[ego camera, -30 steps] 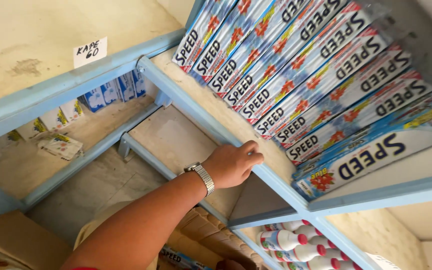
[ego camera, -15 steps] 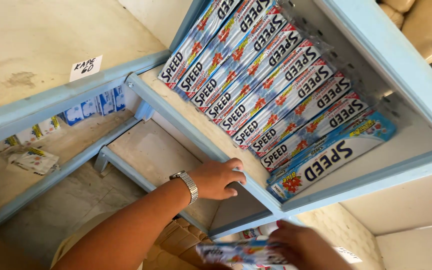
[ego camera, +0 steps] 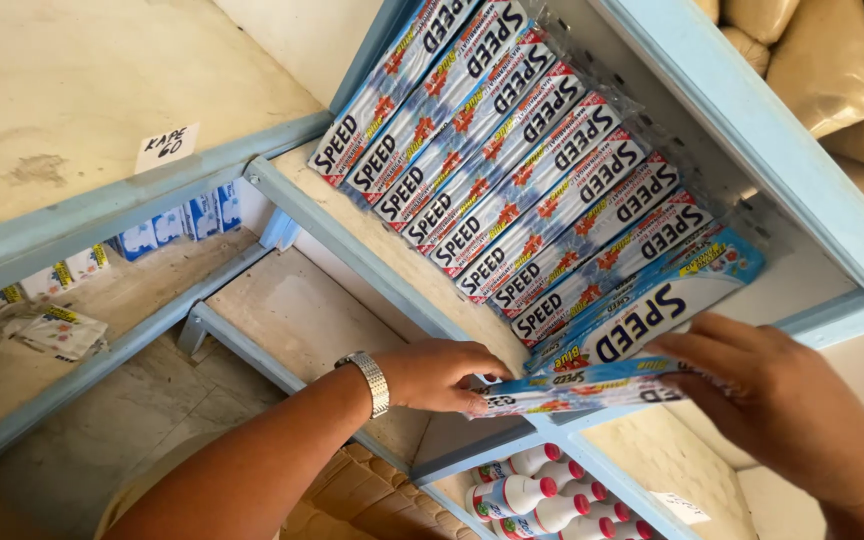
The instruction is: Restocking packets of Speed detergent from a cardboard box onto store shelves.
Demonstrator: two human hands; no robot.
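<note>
The right hand [ego camera: 782, 400] has come up since the earlier frame; both hands' fingers now clamp a long blue packet [ego camera: 577, 388], lying left-right at the shelf [ego camera: 382, 255] edge, left hand [ego camera: 442, 372] gripping its left end.

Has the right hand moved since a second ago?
Yes. The right hand, out of view then, has come up to the blue shelf edge, holding a long packet.

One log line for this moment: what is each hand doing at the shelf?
left hand: grips packet end | right hand: holds other end | packet: flat at shelf edge | packet row: stacked on shelf
</note>
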